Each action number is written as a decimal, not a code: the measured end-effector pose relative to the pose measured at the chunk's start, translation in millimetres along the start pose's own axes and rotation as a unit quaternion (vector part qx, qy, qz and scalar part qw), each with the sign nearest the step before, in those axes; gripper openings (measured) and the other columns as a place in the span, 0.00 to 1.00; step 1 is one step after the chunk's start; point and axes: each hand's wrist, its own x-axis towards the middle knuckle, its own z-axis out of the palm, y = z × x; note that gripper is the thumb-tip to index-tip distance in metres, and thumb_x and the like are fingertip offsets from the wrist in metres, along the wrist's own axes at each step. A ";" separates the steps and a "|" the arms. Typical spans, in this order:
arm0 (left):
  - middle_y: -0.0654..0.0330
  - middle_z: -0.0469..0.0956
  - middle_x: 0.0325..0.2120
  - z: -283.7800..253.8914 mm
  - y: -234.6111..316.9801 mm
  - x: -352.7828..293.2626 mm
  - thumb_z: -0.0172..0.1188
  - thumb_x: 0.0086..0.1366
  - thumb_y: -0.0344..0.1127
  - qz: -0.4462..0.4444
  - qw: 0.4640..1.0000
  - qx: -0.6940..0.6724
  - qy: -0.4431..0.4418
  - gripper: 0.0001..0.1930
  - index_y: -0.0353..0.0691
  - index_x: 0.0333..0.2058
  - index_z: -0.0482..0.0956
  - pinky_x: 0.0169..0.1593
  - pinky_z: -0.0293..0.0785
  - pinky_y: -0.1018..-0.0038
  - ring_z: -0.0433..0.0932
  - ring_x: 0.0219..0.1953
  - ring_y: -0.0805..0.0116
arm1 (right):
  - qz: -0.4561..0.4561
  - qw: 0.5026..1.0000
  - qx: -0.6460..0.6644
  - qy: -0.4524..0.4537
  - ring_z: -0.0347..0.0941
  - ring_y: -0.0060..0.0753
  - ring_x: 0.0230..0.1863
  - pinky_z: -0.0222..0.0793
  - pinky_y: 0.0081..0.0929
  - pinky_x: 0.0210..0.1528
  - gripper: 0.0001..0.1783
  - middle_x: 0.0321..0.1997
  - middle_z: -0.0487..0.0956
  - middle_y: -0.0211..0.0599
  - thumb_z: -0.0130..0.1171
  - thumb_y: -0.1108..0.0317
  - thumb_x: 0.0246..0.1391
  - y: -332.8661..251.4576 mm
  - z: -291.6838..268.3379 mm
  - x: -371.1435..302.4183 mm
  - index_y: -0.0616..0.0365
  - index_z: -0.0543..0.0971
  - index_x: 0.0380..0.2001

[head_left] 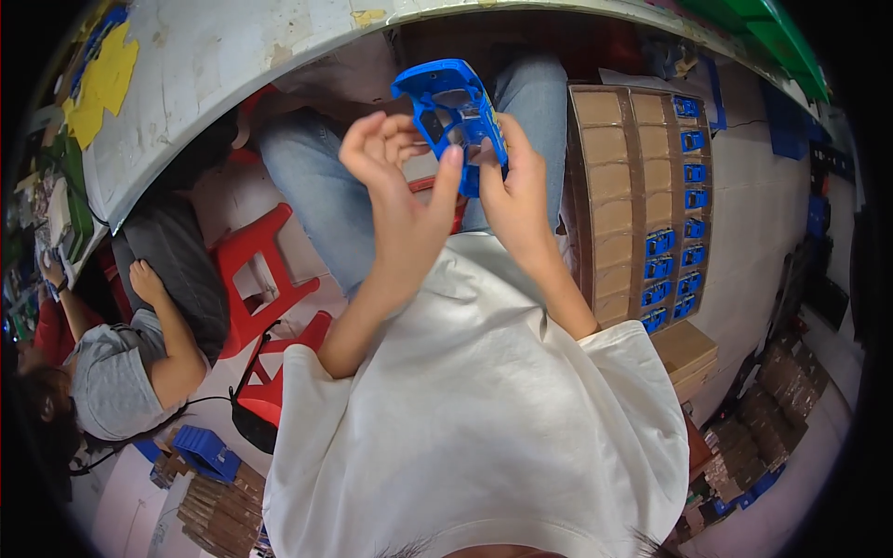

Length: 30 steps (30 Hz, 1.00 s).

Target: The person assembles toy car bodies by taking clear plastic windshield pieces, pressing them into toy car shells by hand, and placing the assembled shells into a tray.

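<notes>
A blue plastic toy car body shell (445,73), hollow side toward me with clear window parts in it, is held up above my lap. My right hand (516,186) grips it along its right side, thumb on the near end and fingers behind. Beside its left side is my left hand (400,181), fingers apart and slightly curled. The left thumb overlaps the shell's lower part; whether it presses on it I cannot tell.
At my right stands a divided cardboard tray (609,177) with several blue toy cars (659,268) in its right compartments. A worn white table (223,56) curves across the front. Left are a red stool (260,270) and a seated person (130,372); cardboard boxes (684,358) sit below the tray.
</notes>
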 end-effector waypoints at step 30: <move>0.48 0.63 0.51 -24.0 -1.9 -9.6 0.40 0.62 0.55 -0.305 0.822 -0.445 -0.181 0.32 0.36 0.56 0.53 0.48 0.67 0.69 0.70 0.45 0.64 | -0.401 0.912 -0.077 -0.045 0.68 0.45 0.51 0.43 0.45 0.62 0.26 0.41 0.76 0.44 0.47 0.51 0.47 -61.0 -48.6 -21.1 0.63 0.76 0.38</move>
